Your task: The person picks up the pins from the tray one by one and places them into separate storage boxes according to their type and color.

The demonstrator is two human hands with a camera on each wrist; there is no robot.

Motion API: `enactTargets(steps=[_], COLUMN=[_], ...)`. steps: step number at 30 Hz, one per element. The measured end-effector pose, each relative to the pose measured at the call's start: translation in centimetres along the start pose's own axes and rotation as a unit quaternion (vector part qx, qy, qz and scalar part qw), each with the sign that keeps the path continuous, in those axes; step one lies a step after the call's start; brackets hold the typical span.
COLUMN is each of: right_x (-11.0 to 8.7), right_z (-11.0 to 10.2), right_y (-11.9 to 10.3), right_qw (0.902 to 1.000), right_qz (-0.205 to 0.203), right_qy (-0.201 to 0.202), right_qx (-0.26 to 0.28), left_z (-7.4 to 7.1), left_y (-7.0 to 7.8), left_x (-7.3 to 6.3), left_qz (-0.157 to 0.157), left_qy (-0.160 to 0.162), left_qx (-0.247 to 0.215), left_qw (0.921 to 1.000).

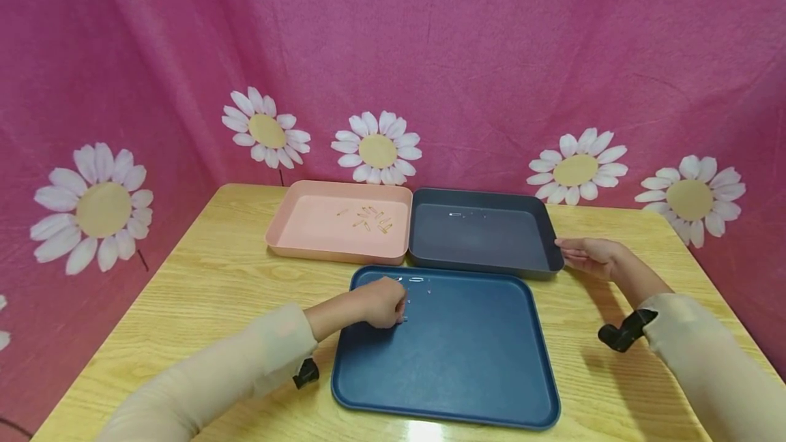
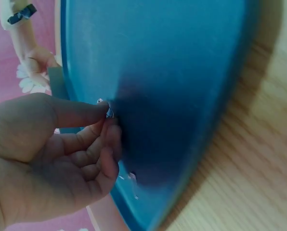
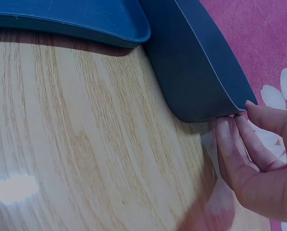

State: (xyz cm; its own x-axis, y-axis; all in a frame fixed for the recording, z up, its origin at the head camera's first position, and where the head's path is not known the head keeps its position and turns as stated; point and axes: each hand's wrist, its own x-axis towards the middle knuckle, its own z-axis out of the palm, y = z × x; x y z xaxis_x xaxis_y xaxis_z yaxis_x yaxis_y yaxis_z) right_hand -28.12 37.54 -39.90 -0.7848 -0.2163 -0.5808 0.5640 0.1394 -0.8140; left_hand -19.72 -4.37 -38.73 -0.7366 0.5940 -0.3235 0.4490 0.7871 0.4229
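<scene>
My left hand [image 1: 385, 302] is over the upper left of the blue tray [image 1: 454, 360]. Its thumb and forefinger pinch a small silver safety pin [image 2: 110, 113], mostly covered by the fingertips. Another silver safety pin [image 1: 416, 280] and a few tiny bits lie near that tray's far edge. At the right, my right hand [image 1: 592, 258] holds the near right corner of the dark grey tray [image 1: 485, 244], thumb at the rim and fingers against the outer wall. One silver safety pin [image 1: 455, 214] and some tiny specks lie inside this tray.
A pink tray [image 1: 307, 230] with several gold safety pins [image 1: 379, 215] stands left of the dark grey tray, side by side with it. All three trays sit on a wooden table [image 1: 245, 292]. A pink curtain [image 1: 467, 74] with daisies hangs behind.
</scene>
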Motion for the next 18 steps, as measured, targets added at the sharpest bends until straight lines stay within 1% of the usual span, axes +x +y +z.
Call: enactTargets(steps=[4, 7, 11, 14, 18], right_x=[0.0, 0.0, 0.0, -0.1, -0.1], right_z=[0.0, -0.1, -0.2, -0.1, 0.1], right_y=[0.0, 0.0, 0.0, 0.1, 0.0], right_qw=[1.0, 1.0, 1.0, 1.0, 0.9999], right_qz=[-0.003, -0.005, -0.005, -0.005, -0.006], right_qy=[-0.003, -0.005, -0.004, -0.005, -0.006], right_qx=[-0.001, 0.0, 0.004, 0.007, 0.01], left_z=[-0.3, -1.0, -2.1, -2.7, -3.5], left_y=[0.4, 0.8, 1.2, 1.4, 1.7], left_x=[0.3, 0.7, 1.3, 2.0, 2.9], left_qz=[0.042, 0.073, 0.087, 0.088, 0.092], left_qy=[-0.009, -0.01, -0.018, -0.023, -0.013], left_qx=[-0.031, -0.053, -0.079, -0.103, -0.118], left_qw=[0.9986, 0.9959, 0.9929, 0.9905, 0.9887])
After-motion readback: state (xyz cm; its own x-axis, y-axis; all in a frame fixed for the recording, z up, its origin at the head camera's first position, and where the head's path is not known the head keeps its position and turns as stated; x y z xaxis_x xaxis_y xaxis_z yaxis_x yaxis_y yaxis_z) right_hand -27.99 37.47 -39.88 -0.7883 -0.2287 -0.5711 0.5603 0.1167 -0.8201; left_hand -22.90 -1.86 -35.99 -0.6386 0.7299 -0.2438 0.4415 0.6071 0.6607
